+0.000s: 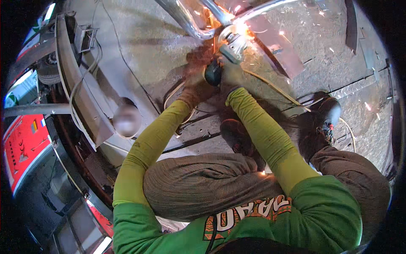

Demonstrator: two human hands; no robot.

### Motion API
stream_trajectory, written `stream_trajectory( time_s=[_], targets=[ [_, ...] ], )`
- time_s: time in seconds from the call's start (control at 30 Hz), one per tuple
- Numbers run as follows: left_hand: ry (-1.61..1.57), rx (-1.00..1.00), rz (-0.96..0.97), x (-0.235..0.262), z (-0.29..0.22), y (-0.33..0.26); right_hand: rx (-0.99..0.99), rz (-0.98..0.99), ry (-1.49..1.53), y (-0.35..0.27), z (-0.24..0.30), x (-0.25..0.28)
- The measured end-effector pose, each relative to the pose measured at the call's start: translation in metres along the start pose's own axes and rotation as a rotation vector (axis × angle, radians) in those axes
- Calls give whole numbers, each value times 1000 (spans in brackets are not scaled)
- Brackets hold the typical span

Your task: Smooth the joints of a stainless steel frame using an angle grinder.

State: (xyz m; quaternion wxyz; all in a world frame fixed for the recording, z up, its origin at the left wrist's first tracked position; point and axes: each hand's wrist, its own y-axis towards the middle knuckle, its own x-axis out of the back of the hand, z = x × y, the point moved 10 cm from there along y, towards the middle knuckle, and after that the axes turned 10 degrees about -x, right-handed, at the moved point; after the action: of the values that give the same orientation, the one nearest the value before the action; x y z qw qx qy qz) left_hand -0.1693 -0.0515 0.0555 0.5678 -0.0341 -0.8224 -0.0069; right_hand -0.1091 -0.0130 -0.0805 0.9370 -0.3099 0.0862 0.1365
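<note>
An angle grinder [233,45] with a pale metal head and a dark rear body is held out in front of me, low over the floor. My left hand [198,88], in a dark brownish glove, closes on the dark rear part. Beside it, my right hand [231,76] wraps the body just behind the head; smoke and motion blur its fingers. The disc touches, or nearly touches, a shiny bent metal tube [186,21] where several tubes meet. Bright orange sparks spray from that spot and hide the exact contact.
A flat metal plate [279,53] lies right of the sparks. A yellowish cable [275,88] runs past my boots [327,112]. Along the left stand a long steel beam [63,51], a tyre [48,75] and a red printed panel [27,139]. Thin cords cross the floor.
</note>
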Motion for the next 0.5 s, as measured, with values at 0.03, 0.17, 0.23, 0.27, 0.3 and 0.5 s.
stream_trajectory(
  time_s=[0.03,0.17,0.23,0.27,0.3,0.5],
  targets=[
    [6,2,-6,1,0,-4,113,2,-385,-16,24,-3],
    [-219,60,-86,-7,8,-20,-235,10,-60,-27,-6,1],
    [-202,118,-84,-9,22,-29,-195,60,139,-20,1,-7],
    [-193,197,62,-22,37,-20,-143,108,337,-11,8,-10],
    [-182,276,207,-34,46,-19,-216,34,348,-5,-7,-3],
    [-130,239,70,-20,22,-36,-445,40,-394,-33,5,6]
  ],
)
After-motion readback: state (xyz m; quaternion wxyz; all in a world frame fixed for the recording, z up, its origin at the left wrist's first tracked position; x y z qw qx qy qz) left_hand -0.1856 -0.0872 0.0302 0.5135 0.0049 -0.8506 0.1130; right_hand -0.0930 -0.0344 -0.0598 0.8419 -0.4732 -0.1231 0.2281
